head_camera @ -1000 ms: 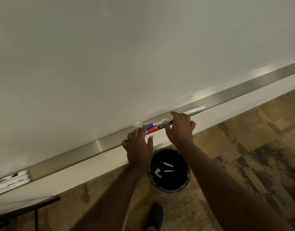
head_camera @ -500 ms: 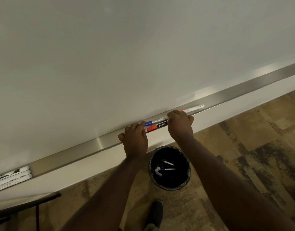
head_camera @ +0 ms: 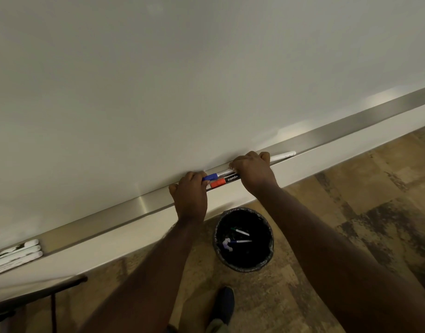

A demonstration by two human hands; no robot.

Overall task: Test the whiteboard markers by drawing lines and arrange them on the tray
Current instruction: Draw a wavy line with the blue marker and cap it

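Note:
A blue-capped marker (head_camera: 212, 176) and a red-capped marker (head_camera: 224, 181) lie side by side on the metal tray (head_camera: 144, 203) under the blank whiteboard (head_camera: 182, 80). My left hand (head_camera: 191, 195) rests curled on their cap ends, fingertips touching the blue cap. My right hand (head_camera: 253, 170) is curled over their other ends. A white marker end (head_camera: 283, 155) sticks out to the right of that hand. Three more markers (head_camera: 14, 257) lie together at the tray's far left.
A black bin (head_camera: 243, 239) stands on the floor below the tray, with discarded markers inside. My shoe (head_camera: 224, 304) is near the bottom edge. A dark chair or table frame (head_camera: 38, 292) shows at the lower left. Patterned flooring extends to the right.
Both hands have curled down onto the markers on the tray and shifted slightly left; the fingers were spread a second ago. The markers now lie closer against the board.

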